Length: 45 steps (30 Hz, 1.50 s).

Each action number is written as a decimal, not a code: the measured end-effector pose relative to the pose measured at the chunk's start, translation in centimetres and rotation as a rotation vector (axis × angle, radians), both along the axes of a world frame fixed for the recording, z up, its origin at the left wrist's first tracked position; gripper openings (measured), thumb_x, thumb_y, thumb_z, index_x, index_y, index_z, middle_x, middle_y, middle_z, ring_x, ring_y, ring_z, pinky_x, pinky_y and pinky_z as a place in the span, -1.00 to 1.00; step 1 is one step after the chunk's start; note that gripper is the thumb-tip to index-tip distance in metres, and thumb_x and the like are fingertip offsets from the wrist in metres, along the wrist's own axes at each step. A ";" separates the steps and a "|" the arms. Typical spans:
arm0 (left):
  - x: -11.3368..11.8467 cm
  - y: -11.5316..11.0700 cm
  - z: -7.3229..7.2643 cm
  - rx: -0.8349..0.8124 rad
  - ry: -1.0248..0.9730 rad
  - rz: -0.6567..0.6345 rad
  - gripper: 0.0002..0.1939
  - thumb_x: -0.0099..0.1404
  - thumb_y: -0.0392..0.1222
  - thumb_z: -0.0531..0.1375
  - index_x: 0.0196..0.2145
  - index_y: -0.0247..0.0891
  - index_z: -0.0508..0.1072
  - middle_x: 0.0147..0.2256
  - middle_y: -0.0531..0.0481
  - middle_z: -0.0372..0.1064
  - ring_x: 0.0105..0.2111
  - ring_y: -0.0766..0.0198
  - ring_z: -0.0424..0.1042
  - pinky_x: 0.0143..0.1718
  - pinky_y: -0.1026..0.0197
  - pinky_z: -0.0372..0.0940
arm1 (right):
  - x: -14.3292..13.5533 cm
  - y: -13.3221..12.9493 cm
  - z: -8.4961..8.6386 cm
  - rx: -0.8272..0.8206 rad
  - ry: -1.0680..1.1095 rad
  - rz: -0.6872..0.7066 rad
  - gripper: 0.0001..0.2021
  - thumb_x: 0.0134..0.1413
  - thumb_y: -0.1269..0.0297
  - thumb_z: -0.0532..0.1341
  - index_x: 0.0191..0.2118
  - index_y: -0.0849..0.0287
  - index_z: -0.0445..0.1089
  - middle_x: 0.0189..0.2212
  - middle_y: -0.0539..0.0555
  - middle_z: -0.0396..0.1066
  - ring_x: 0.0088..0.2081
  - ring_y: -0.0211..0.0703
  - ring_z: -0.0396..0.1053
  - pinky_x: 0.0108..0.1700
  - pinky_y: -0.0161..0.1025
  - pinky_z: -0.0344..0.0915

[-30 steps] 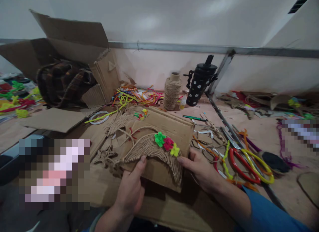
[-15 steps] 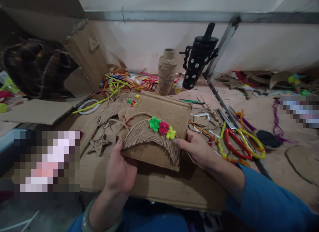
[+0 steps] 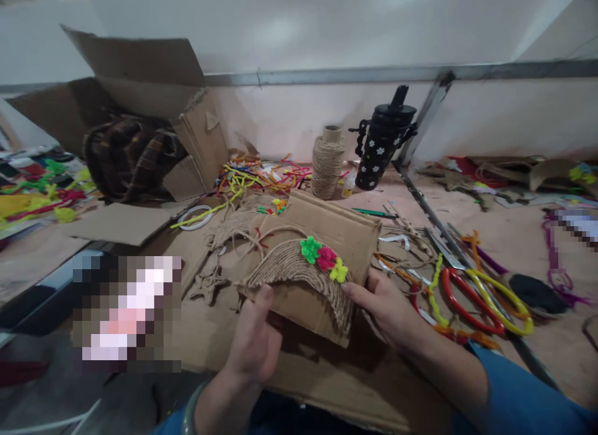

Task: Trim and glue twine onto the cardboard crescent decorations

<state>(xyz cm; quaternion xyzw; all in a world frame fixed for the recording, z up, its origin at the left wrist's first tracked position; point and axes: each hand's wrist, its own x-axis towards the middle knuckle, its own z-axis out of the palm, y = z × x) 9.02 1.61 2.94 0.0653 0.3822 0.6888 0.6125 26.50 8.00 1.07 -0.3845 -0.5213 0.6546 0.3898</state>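
Note:
A cardboard piece (image 3: 334, 220) is held tilted between my two hands, above the work surface. On its face is a crescent of coiled jute twine (image 3: 284, 260) with green, pink and yellow fuzzy flowers along its upper right. My left hand (image 3: 256, 341) grips the lower left edge, thumb on top by the crescent's left end. My right hand (image 3: 392, 307) grips the right edge, its thumb at the crescent's right side. The fingers under the cardboard are mostly hidden. A twine star (image 3: 208, 287) lies left of it, and another twine crescent (image 3: 233, 229) lies behind.
A twine spool (image 3: 328, 167), a small glue bottle (image 3: 348, 187) and a black flowered tumbler (image 3: 380, 151) stand at the back. Red- and yellow-handled scissors (image 3: 471, 301) lie right. An open cardboard box (image 3: 205, 145) stands back left, near coloured pipe cleaners (image 3: 243, 176).
The whole scene sits lower and further right in the picture, as the head view has turned up and left. Both hands keep their hold on the cardboard piece.

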 end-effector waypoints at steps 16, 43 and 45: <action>1.7 0.9 1.8 -0.161 -0.099 0.000 -0.73 0.26 -0.30 0.24 -0.08 -0.35 0.53 -0.27 -0.13 0.63 -0.12 0.07 0.56 0.04 0.02 0.37 | 1.4 -0.5 2.9 0.386 -0.393 0.122 -0.65 0.00 -0.10 0.26 -0.37 0.11 0.51 -0.39 0.09 0.55 -0.29 0.05 0.47 -0.18 -0.07 0.39; 3.9 0.2 -1.3 -0.054 0.066 0.047 -0.66 -0.12 -0.19 0.48 -0.30 -0.18 0.63 -0.31 0.04 0.64 -0.16 0.13 0.56 0.06 0.12 0.33 | 0.6 -2.1 1.9 1.112 -1.020 -0.211 -0.63 0.18 0.27 0.12 0.11 0.15 0.28 -0.16 0.19 0.44 -0.20 0.00 0.51 -0.34 -0.16 0.50; 3.9 0.2 -1.3 -0.069 0.059 0.045 -0.67 -0.12 -0.19 0.48 -0.32 -0.19 0.63 -0.33 0.04 0.64 -0.17 0.12 0.56 0.05 0.12 0.33 | 0.7 -2.0 1.9 1.124 -1.019 -0.215 -0.66 0.20 0.27 0.11 0.09 0.15 0.28 -0.18 0.19 0.44 -0.22 0.00 0.52 -0.34 -0.16 0.50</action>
